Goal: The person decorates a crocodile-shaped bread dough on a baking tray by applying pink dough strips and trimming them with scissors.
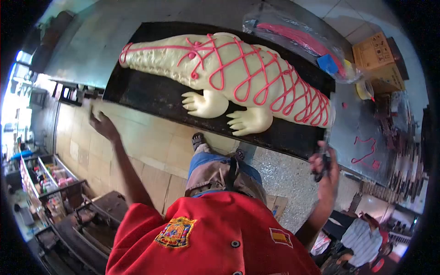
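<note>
Your right hand [324, 166] is clamped on a small dark tool [322, 164]; your left hand [103, 125] hangs open. The crocodile-shaped dough [238, 73] on the black tray [151, 94] looks soft, heavy, fragile: lift the tray instead

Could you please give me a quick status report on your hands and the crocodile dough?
Left hand open, off the tray. Right hand gripping a dark tool. Crocodile dough on black tray, pink lattice piped. Nothing in the way.

Floor: I see beige tiles [151, 151] beside speckled terrazzo [286, 176].
Table: grey metal top [87, 50].
Left side: shelves [48, 176] of goods, with bright daylight [11, 114] beyond.
Corner: cardboard boxes [378, 57].
</note>
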Demonstrator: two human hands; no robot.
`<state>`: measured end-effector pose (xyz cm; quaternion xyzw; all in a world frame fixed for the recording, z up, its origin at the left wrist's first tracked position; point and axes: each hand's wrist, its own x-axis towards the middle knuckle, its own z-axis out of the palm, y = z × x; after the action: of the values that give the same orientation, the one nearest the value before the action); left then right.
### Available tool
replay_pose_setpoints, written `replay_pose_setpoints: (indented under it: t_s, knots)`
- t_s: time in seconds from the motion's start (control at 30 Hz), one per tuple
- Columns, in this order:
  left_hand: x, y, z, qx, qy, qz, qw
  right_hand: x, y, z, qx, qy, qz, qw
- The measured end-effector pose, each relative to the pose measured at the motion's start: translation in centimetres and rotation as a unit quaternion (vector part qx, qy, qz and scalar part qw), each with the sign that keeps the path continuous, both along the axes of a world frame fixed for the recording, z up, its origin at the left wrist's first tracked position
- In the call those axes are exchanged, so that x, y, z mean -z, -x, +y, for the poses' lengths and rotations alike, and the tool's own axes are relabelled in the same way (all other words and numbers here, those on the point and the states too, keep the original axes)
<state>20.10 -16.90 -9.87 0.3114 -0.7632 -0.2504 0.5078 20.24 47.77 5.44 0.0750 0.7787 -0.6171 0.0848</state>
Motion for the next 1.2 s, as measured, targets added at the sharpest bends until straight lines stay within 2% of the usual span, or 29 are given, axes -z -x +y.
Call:
replay_pose_setpoints:
  t_s: [0.03,0.07,0.1,0.13,0.17,0.2,0.23,0.27,0.3,0.33,0.4,0.57,0.6,0.67,0.7,0.8,0.83,0.9,0.97,1.0,1.1,1.13,1.17,1.2]
  knots:
    - [2.6,-2.5,2.4,-0.041,-0.01,-0.041,0.998,-0.9,0.1,-2.3,-0.055,0.056,-0.065,0.995]
    - [8.3,-5.1,3.1,-0.079,-0.074,-0.074,0.991,-0.9,0.1,-4.2,-0.123,0.126,-0.086,0.98]
    - [10.8,-7.4,6.7,-0.053,-0.099,-0.125,0.986,-0.9,0.2,-5.9,-0.191,0.196,-0.107,0.956]
    - [16.8,-10.3,8.4,-0.012,-0.131,-0.127,0.983,-0.8,0.4,-7.2,-0.241,0.231,-0.141,0.932]
    - [19.2,-13.0,11.6,0.016,-0.131,-0.215,0.968,-0.7,0.7,-8.4,-0.289,0.264,-0.175,0.904]
    - [22.1,-15.4,15.1,0.021,-0.278,-0.193,0.941,-0.3,1.1,-9.3,-0.297,0.262,-0.176,0.901]
    - [23.3,-17.5,18.8,0.004,-0.322,-0.254,0.912,0.3,1.6,-10.1,-0.324,0.278,-0.198,0.882]
    - [29.4,-21.1,20.1,0.021,-0.45,-0.248,0.858,0.7,2.2,-10.9,-0.35,0.294,-0.221,0.862]
    - [30.6,-23.7,22.9,0.047,-0.396,-0.259,0.88,0.6,2.9,-11.7,-0.354,0.292,-0.222,0.86]
    - [26.9,-23.9,25.1,0.045,-0.46,-0.361,0.81,0.6,3.8,-12.5,-0.344,0.286,-0.246,0.86]
    - [22.5,-24.4,26.8,0.042,-0.519,-0.456,0.722,0.2,5.1,-14.0,-0.31,0.282,-0.293,0.859]
    - [31.0,-29.2,26.0,0.01,-0.584,-0.37,0.722,0.6,7.3,-15.9,-0.288,0.266,-0.305,0.868]
    - [32.0,-29.0,25.3,0.009,-0.58,-0.343,0.739,0.6,7.6,-16.3,-0.285,0.27,-0.3,0.869]
    - [31.3,-26.7,23.7,0.016,-0.611,-0.236,0.756,1.3,8.3,-16.5,-0.281,0.281,-0.299,0.868]
    - [29.2,-24.8,22.7,0.019,-0.609,-0.254,0.751,1.5,8.4,-16.2,-0.279,0.279,-0.298,0.869]
    - [30.1,-22.5,19.1,0.028,-0.555,-0.264,0.789,1.2,8.3,-15.0,-0.294,0.281,-0.292,0.866]
    - [29.9,-21.2,18.0,0.044,-0.507,-0.264,0.819,0.4,7.7,-14.3,-0.3,0.269,-0.289,0.868]
    - [28.8,-19.3,16.5,0.058,-0.517,-0.246,0.818,-0.2,6.5,-12.7,-0.308,0.255,-0.286,0.871]
    - [28.4,-17.8,15.7,0.056,-0.495,-0.27,0.824,0.5,5.6,-11.3,-0.243,0.381,-0.355,0.818]
    - [28.5,-17.4,15.7,0.052,-0.473,-0.296,0.828,1.3,5.7,-10.9,-0.251,0.407,-0.361,0.801]
    - [28.9,-16.8,17.2,0.055,-0.511,-0.267,0.815,2.7,6.6,-10.7,-0.234,0.415,-0.372,0.796]
    - [28.3,-16.8,18.1,0.079,-0.483,-0.287,0.823,2.7,7.2,-11.1,-0.211,0.426,-0.409,0.779]
    - [28.8,-16.7,18.7,0.066,-0.536,-0.29,0.79,2.7,7.7,-11.3,-0.207,0.428,-0.409,0.779]
    - [29.1,-16.8,19.6,0.066,-0.538,-0.281,0.792,2.7,8.1,-11.3,-0.218,0.413,-0.394,0.792]
